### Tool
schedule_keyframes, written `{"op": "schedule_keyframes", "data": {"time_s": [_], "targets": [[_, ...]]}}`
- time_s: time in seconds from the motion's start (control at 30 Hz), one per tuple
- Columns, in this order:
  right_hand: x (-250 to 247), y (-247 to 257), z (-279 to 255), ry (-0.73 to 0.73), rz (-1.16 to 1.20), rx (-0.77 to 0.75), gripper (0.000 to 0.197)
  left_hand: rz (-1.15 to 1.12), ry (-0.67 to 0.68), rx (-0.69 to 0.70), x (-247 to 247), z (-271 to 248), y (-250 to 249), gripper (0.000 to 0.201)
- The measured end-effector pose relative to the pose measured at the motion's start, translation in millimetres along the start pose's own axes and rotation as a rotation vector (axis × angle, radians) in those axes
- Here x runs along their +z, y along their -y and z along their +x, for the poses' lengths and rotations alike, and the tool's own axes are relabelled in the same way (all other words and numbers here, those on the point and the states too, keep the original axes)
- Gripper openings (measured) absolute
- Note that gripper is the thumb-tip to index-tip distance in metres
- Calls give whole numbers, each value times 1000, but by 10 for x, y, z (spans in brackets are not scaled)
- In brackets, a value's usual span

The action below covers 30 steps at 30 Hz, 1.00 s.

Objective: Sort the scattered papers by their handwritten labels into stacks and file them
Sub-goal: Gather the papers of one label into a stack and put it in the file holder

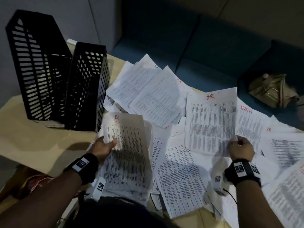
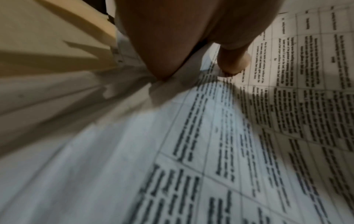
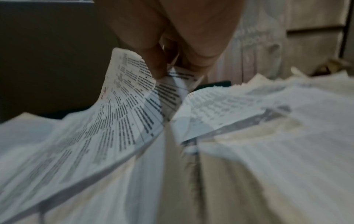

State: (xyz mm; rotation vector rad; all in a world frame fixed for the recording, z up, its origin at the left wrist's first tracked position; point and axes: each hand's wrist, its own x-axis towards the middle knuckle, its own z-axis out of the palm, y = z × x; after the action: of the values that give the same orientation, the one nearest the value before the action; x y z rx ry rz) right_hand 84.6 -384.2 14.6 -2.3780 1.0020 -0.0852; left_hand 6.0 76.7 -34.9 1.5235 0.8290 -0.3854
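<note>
**Both hands on HR-marked sheets**

Left hand (image 1: 103,145) grips an HR sheet (image 1: 128,150) at lower centre, thumb on top, fingers beneath. Right hand (image 1: 241,149) pinches the near corner of another HR sheet (image 1: 212,120), centre right, above the scattered papers (image 1: 148,89).

Dim room; teal sofa (image 1: 189,51), grey wall (image 1: 65,17), beige table (image 1: 32,142).

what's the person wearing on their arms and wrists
Both forearms are bare, with no sleeves in view. Each wrist carries a black wristband bearing white tags printed with black square markers. A small white camera block with a similar marker hangs under each wrist, and a thin black cable trails from the right one.
</note>
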Motion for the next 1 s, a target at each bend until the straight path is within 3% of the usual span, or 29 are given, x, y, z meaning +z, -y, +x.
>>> {"op": "schedule_keyframes", "data": {"time_s": [0.17, 0.23, 0.3, 0.43, 0.57, 0.7, 0.8, 0.9, 1.0], "targets": [[-339, -231, -66, -54, 94, -39, 30, 16, 31, 13, -19, 106, 71, 39], [-409, -348, -102, -23, 129, -21, 25, 25, 33, 32, 10, 34, -29, 26], [-435, -483, -139, 57, 126, -30, 21, 44, 31, 33, 50, -11, -96, 20], [-435, -704, -275, 265, -5, -113, 20, 237, 24, 50, 97, -11, -124, 39], [-298, -662, -553, 555, -157, -224, 22, 300, 20, 58, 114, -11, -109, 49], [38, -487, -851, 673, -309, -285, 17, 294, 0, 64, 138, 0, -73, 57], [274, -365, -925, 661, -227, -230, 39, 279, -16, 65, 175, 4, -87, 55], [424, -194, -1023, 535, -190, -136, 61, 245, -13, 61, 182, -2, -82, 56], [322, 36, -1022, 424, -183, -148, 25, 236, -14, 46, 171, 6, -67, 60]]}}
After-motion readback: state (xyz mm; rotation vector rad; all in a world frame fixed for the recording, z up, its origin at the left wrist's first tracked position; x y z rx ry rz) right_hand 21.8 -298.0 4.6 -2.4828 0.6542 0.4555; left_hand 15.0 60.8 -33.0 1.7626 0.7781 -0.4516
